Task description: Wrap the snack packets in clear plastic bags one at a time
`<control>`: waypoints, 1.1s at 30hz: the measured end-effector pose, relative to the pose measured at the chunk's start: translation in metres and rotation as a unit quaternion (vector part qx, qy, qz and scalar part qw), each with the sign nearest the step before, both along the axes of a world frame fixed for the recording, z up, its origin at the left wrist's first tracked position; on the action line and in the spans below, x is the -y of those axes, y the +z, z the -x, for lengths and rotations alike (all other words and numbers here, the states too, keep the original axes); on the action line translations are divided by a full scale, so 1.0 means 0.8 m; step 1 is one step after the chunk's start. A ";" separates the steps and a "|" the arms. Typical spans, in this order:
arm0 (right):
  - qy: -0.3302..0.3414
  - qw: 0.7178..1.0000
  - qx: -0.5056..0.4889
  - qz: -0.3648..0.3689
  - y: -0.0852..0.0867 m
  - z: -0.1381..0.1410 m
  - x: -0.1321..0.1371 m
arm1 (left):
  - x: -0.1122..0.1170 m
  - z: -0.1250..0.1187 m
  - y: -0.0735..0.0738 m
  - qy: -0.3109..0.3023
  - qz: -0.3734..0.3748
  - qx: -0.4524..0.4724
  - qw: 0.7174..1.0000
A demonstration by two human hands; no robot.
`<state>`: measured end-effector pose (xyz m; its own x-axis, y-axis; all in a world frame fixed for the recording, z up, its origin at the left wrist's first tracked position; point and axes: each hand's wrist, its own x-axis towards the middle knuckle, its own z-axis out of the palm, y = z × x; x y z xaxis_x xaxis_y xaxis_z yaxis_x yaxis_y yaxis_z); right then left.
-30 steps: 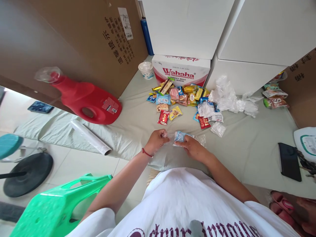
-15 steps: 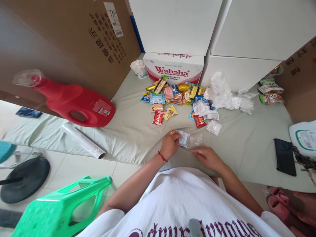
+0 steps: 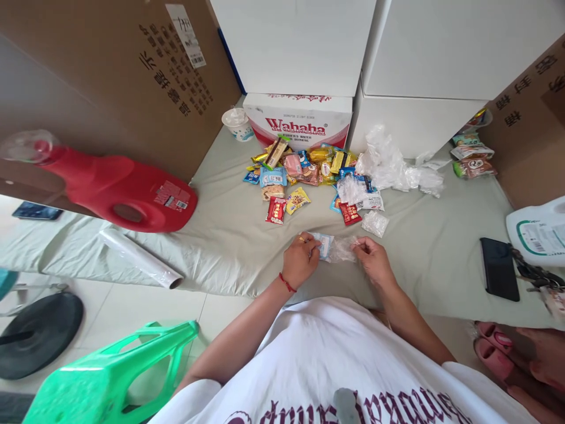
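My left hand (image 3: 301, 258) is closed on a light blue snack packet (image 3: 325, 244) that sits partly inside a small clear plastic bag (image 3: 342, 249). At the bag's right end, my right hand (image 3: 373, 259) pinches the plastic. Both rest low over the pale cloth (image 3: 229, 229) just in front of me. Beyond them lies a heap of colourful snack packets (image 3: 304, 171), with a red packet (image 3: 276, 209) and a yellow packet (image 3: 297, 199) nearest. A small clear bag (image 3: 375, 223) lies to the right of the heap.
A red detergent jug (image 3: 119, 188) lies on its side at left, beside a clear film roll (image 3: 139, 258). A Wahaha carton (image 3: 298, 121), a cup (image 3: 236, 122) and crumpled clear bags (image 3: 392, 162) are at the back. A black phone (image 3: 498, 268) and white jug (image 3: 536, 232) lie right; a green stool (image 3: 101, 377) stands lower left.
My right hand let go of the packet, drew back, then came forward again to pinch the clear bag's right end. My left hand shifted onto the blue packet.
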<state>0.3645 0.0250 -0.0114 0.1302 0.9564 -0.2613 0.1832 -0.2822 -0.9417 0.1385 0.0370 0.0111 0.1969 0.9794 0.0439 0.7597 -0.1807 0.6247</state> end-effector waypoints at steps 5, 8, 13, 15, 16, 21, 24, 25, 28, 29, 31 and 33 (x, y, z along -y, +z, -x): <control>-0.020 0.999 0.020 0.036 0.006 -0.027 0.022 | -0.004 0.005 0.000 -0.031 0.018 -0.015 0.999; -0.035 0.997 0.014 0.073 0.008 -0.017 0.015 | -0.001 0.006 0.006 -0.055 -0.002 -0.071 0.996; 0.014 0.996 -0.057 0.061 0.007 0.014 0.003 | 0.014 0.004 0.005 -0.072 -0.068 -0.164 0.981; -0.008 0.997 -0.063 0.031 0.012 0.024 0.004 | 0.020 0.002 0.000 -0.087 -0.073 -0.177 0.978; -0.014 0.998 -0.054 0.013 0.015 0.030 0.005 | 0.022 0.001 -0.003 -0.092 -0.073 -0.179 0.977; 0.095 0.991 0.075 -0.059 0.036 0.073 -0.012 | 0.026 -0.009 -0.009 -0.122 -0.077 -0.157 0.977; 0.176 0.962 0.195 -0.078 0.039 0.097 -0.034 | 0.024 -0.003 -0.006 -0.133 -0.071 -0.111 0.982; 0.196 0.949 0.234 -0.080 0.038 0.101 -0.040 | 0.024 0.003 -0.005 -0.142 -0.069 -0.082 0.984; 0.235 0.908 0.335 -0.094 0.033 0.106 -0.046 | 0.020 0.030 -0.006 -0.122 -0.055 0.053 0.990; 0.242 0.895 0.361 -0.101 0.032 0.108 -0.044 | 0.018 0.039 -0.009 -0.068 -0.046 0.091 0.992; 0.254 0.875 0.399 -0.106 0.030 0.111 -0.037 | 0.013 0.052 -0.016 0.077 -0.017 0.103 0.992; 0.264 0.865 0.417 -0.094 0.030 0.117 -0.028 | 0.008 0.054 -0.025 0.160 0.013 0.050 0.986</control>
<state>0.2709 0.0474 0.0125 -0.2688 0.9556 -0.1203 0.8773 0.1914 -0.4402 0.0956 0.0310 -0.0092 -0.1256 0.9918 0.0216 0.7095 0.0746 0.7008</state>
